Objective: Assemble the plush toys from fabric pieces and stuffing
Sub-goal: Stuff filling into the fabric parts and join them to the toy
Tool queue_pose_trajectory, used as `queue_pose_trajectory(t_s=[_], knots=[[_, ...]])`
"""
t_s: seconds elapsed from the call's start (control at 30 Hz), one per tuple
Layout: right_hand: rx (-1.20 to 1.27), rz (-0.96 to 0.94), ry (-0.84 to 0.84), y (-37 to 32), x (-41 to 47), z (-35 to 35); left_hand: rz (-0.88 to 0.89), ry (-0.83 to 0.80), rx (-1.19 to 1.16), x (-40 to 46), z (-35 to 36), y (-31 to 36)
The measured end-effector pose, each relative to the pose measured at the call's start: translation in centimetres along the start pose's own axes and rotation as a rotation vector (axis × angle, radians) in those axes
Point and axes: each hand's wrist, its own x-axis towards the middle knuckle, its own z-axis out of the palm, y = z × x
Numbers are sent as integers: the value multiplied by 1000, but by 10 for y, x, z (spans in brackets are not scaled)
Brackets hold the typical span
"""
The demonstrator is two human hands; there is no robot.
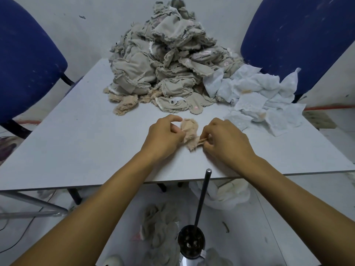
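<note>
A small beige fabric piece (190,131) lies on the grey table (86,143) between my hands. My left hand (164,136) pinches its left side with curled fingers. My right hand (226,140) pinches its lower right edge, fingers curled around the cloth and what looks like a thin stick. Behind them rises a big heap of grey-beige sewn fabric pieces (165,64), with several peach-coloured pieces (124,105) at its front left.
White backing sheets (257,98) lie crumpled at the table's right. Blue chairs stand at the left (25,60) and right (299,33). A dark metal rod on a round base (201,200) stands below the table's near edge. Grey fabric pieces (161,227) lie on the floor.
</note>
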Motion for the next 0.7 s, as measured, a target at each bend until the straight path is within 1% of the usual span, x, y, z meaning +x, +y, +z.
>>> queue_pose_trajectory(t_s=[0.1,0.13,0.2,0.23,0.27,0.33,0.37,0.47,0.53,0.63,0.7], knots=[[5,97,-24,7,2,-6,28,-16,12,0,-6,3],[44,90,7,8,2,-9,45,-24,32,-1,-7,5],[158,-40,140,6,2,-16,86,-34,78,-5,-9,8],[245,-127,166,4,2,-18,113,-44,97,-6,-9,10],[349,-195,133,2,1,-20,144,-60,116,-8,-10,13],[547,-220,-12,-1,-3,-21,198,-95,151,-10,-9,19],[615,-194,-54,-1,-4,-20,216,-104,157,-11,-9,21],[798,-84,-88,2,-6,-21,253,-103,105,-15,-10,24],[891,-64,-145,6,-7,-25,279,-133,91,-16,-11,25],[992,-19,-337,11,-9,-27,280,-194,49,-16,-10,25],[1093,43,-420,10,-11,-27,203,-220,-99,-17,-8,25]])
